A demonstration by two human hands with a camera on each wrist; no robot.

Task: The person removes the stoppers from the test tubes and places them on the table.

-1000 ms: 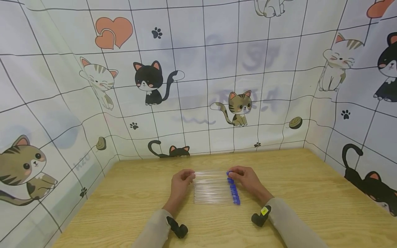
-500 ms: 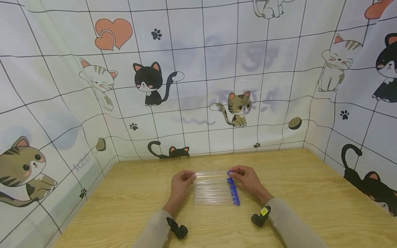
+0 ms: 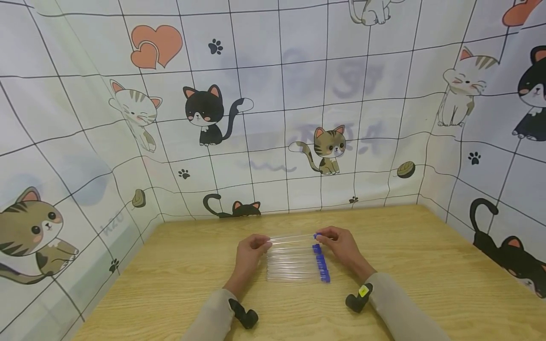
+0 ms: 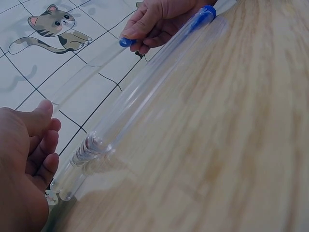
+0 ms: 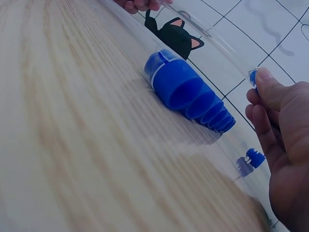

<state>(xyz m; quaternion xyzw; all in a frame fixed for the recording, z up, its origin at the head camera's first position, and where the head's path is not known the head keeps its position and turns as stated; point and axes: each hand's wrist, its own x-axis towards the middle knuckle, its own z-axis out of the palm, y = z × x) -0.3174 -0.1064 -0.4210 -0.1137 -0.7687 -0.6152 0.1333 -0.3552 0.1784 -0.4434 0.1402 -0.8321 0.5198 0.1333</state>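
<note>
A smooth, see-through tube (image 4: 90,75) with a glossy blue cap (image 4: 127,42) spans the two hands at lower centre of the head view. The left hand (image 3: 249,253) pinches its clear end between thumb and fingers; the right hand (image 3: 341,246) pinches the capped end. Just below lies a row of similar tubes (image 3: 293,265), side by side on the wood-grained tabletop (image 3: 426,265), blue caps (image 3: 322,265) rightward. The left wrist view shows the row's clear, rounded ends overlapping like rings. The right wrist view reveals round hollows in the caps and, near the lower right, a small ribbed blue piece (image 5: 256,157) apart from the main cluster. Compared with one second ago, the pinched tube slants more, its capped end slightly higher and farther from the row, which lies as before.
</note>
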